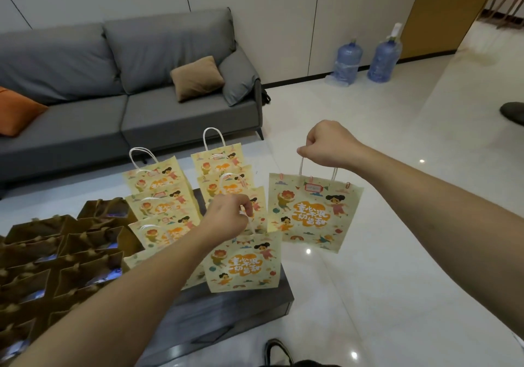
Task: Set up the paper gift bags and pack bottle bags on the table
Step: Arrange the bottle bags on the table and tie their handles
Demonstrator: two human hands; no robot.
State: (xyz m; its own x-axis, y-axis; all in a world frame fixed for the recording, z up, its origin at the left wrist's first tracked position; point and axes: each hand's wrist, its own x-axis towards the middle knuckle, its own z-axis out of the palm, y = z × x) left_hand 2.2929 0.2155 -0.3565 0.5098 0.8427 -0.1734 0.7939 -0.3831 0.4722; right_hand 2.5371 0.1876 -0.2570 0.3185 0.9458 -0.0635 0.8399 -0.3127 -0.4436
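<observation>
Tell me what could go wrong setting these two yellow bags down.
The left hand grips its bag close against the standing yellow bags; lowering it may knock some over. The right hand holds its bag out over the floor, past the table edge; if that grip loosens, it likely drops there.

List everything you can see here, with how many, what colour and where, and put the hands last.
Held gift bags: two, pale yellow cartoon print, one hanging from each hand.
Standing gift bags: about six, same print, in rows on the table.
Bottle bags: many, brown, table's left side.
Table: one, dark grey.
Sofa: one, grey, behind.
Cushions: brown, grey and orange on the sofa.
Water jugs: two, blue, by the wall.
Shoe: one, bottom edge.
Left hand: grips a bag's handle.
Right hand: grips a bag's handle.
</observation>
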